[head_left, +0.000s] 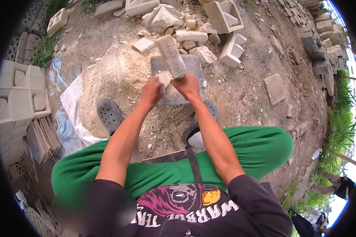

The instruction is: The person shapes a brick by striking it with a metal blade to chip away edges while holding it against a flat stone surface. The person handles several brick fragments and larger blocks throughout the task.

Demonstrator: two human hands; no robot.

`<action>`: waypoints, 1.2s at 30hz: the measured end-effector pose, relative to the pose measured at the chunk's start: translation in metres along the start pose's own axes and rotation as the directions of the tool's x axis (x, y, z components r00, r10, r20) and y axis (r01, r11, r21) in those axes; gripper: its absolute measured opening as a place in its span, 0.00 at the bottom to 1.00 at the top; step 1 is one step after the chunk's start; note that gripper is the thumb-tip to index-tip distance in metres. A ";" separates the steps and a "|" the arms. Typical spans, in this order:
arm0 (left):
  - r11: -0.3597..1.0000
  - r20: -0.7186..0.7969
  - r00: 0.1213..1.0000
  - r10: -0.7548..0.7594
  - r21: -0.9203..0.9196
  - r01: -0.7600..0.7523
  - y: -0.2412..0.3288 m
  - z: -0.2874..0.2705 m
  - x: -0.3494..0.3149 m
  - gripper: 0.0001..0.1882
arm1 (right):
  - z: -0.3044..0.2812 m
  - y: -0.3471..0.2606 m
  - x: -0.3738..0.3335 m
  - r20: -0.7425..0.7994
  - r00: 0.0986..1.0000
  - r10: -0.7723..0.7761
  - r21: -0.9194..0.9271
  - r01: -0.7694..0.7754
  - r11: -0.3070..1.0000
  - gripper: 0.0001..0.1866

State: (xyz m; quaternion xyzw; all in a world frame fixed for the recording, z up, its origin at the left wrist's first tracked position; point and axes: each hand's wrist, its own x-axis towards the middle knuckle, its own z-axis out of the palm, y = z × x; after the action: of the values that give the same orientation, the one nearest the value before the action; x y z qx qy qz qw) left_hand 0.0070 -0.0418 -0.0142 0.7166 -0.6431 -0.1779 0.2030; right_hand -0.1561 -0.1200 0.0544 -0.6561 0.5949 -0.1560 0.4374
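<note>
My right hand (188,85) is closed round the lower end of a dusty, greyish-tan rectangular block (171,55), long and slightly blurred, raised at a tilt above a dark grey square slab (194,91). To its left, my left hand (152,90) grips a pale stone chunk (163,80) over the same slab. Some pale crumbs lie on the slab under the hands. The two hands are close together but apart. My fingers partly hide the chunk, and the block covers some of the slab's far edge.
Crushed pale rubble (114,79) is heaped left of the slab, partly on a white sheet (72,98). Broken stones (192,36) and broken hollow blocks (224,17) lie beyond it. My feet in grey clogs (108,114) flank the slab. Stacked blocks (21,89) stand far left.
</note>
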 end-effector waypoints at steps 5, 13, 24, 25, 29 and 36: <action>0.997 0.039 0.997 0.060 0.048 -0.062 0.009 -0.005 0.008 0.08 | 0.011 0.032 -0.003 0.010 0.999 0.037 0.077 -0.037 0.996 0.16; 0.993 -0.040 0.998 0.048 0.112 -0.043 0.000 0.000 0.003 0.07 | 0.004 0.039 -0.001 0.026 0.995 0.098 0.249 -0.101 0.963 0.16; 0.991 -0.022 0.999 0.040 0.129 -0.036 0.000 0.000 0.005 0.08 | 0.031 0.054 -0.014 0.084 0.980 0.183 0.096 -0.191 0.977 0.17; 0.989 -0.007 0.999 0.050 0.140 -0.048 -0.002 0.000 0.004 0.09 | 0.030 0.058 -0.012 0.084 0.980 0.180 0.092 -0.187 0.978 0.17; 0.995 -0.052 0.995 0.079 0.068 -0.076 0.001 -0.004 0.000 0.07 | 0.018 0.046 -0.005 0.076 0.993 0.095 0.196 -0.108 0.975 0.14; 0.996 -0.025 0.999 0.047 0.080 -0.045 0.004 -0.002 0.008 0.06 | 0.042 0.073 -0.015 -0.081 0.993 0.084 0.023 -0.082 0.996 0.15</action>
State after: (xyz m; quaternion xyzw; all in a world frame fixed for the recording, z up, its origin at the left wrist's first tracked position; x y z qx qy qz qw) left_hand 0.0050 -0.0503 -0.0105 0.7113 -0.6633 -0.1379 0.1872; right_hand -0.1760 -0.0837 -0.0201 -0.6197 0.6375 -0.1702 0.4250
